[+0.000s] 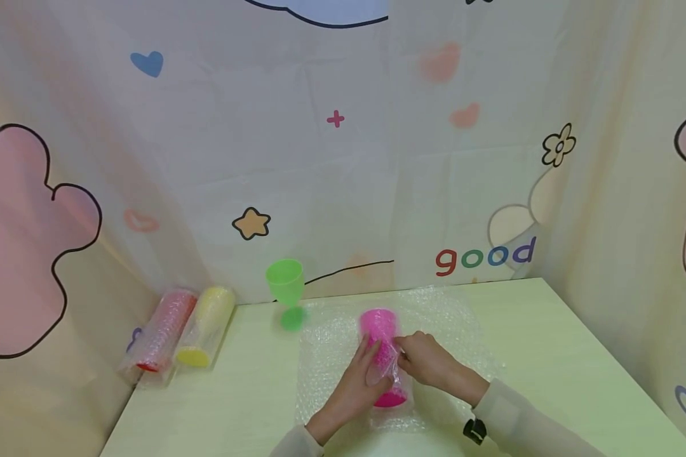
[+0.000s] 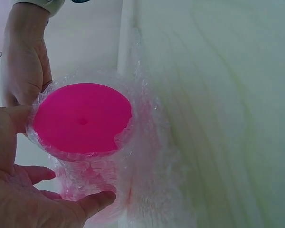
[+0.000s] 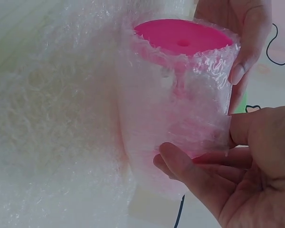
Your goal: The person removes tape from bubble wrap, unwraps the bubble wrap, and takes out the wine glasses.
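1. Near the middle of the pale table (image 1: 554, 362), we have the pink goblet (image 1: 379, 321) lying on spread bubble wrap (image 1: 451, 317), its foot (image 2: 83, 116) towards the person.
2. Now the grip: the left hand (image 1: 351, 387) lies splayed along the wrapped goblet, fingers nearly straight, pressing rather than clenching. The right hand (image 1: 431, 363), opposite, seems to pinch an edge of the film.
3. Here's the danger! If that pinch slips, the springy film could peel back and loosen the layer. Uneven pressure might roll the round goblet sideways, skewing the wrap; a hard tug could tear it.
4. What textures, though: crinkled, glossy, see-through plastic against a smooth, flat pink disc with a small central dimple. The slender stem (image 3: 179, 83) shows mistily underneath, probably leaving a hollow where the film could sag.
5. Over on the left, a green goblet (image 1: 286, 279) stands upright; beyond it lie two wrapped cylindrical bundles, red (image 1: 168, 324) and yellow (image 1: 208, 320).
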Demonstrator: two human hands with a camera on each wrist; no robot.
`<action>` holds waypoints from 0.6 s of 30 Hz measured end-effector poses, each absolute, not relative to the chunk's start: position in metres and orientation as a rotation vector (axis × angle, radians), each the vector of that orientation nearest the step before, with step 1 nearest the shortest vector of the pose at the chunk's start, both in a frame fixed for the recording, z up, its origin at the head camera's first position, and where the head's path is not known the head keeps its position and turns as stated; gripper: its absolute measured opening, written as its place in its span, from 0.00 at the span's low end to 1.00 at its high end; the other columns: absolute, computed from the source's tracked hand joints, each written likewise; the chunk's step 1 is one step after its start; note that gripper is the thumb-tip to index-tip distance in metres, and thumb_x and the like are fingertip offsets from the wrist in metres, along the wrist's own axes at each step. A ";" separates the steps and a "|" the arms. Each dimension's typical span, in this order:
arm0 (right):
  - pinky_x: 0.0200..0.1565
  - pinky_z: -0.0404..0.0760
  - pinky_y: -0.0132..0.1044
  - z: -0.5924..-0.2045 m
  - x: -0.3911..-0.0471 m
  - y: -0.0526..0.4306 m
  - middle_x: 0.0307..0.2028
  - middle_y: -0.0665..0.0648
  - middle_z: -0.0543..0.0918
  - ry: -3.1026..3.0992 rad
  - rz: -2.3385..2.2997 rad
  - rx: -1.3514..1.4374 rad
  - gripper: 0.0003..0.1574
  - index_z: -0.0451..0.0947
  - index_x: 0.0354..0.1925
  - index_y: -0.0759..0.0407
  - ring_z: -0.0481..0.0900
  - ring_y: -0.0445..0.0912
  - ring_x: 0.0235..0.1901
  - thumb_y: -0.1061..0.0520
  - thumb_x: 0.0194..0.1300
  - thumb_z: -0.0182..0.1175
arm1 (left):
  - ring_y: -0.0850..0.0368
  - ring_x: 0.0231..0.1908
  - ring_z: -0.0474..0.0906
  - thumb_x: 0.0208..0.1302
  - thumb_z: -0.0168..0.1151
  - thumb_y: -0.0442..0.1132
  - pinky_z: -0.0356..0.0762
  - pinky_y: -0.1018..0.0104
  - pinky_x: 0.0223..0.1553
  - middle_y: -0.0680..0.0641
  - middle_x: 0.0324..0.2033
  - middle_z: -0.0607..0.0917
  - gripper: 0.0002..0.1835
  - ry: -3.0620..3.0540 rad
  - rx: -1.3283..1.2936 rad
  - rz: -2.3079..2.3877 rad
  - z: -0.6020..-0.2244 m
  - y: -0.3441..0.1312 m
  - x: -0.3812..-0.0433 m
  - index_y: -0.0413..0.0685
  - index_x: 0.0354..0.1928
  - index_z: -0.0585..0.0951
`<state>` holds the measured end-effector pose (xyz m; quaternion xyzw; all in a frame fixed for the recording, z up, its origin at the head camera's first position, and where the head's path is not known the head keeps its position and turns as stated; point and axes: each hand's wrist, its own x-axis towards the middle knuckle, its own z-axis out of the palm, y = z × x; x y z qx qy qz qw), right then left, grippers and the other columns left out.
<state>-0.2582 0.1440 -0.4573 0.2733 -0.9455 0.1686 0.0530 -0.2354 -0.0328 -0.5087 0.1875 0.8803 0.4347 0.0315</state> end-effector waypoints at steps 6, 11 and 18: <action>0.16 0.57 0.24 -0.459 -0.258 0.145 0.12 0.44 0.64 -2.835 0.491 0.895 0.06 0.77 0.35 0.60 0.57 0.34 0.14 0.65 0.56 0.57 | 0.42 0.71 0.51 0.60 0.57 0.55 0.61 0.43 0.65 0.50 0.74 0.45 0.40 2.706 0.583 1.340 -0.509 -0.033 -0.236 0.57 0.72 0.55; 0.17 0.60 0.24 -0.458 -0.256 0.146 0.13 0.45 0.68 -2.826 0.453 0.908 0.10 0.78 0.40 0.62 0.59 0.35 0.15 0.64 0.58 0.58 | 0.42 0.71 0.51 0.61 0.57 0.54 0.60 0.42 0.65 0.50 0.74 0.45 0.39 2.710 0.587 1.343 -0.508 -0.032 -0.235 0.57 0.72 0.55; 0.19 0.62 0.24 -0.461 -0.256 0.146 0.14 0.47 0.72 -2.803 0.432 0.904 0.15 0.78 0.46 0.66 0.61 0.36 0.15 0.63 0.60 0.59 | 0.42 0.71 0.51 0.60 0.57 0.51 0.60 0.44 0.66 0.49 0.74 0.45 0.38 2.713 0.599 1.340 -0.508 -0.032 -0.234 0.55 0.71 0.56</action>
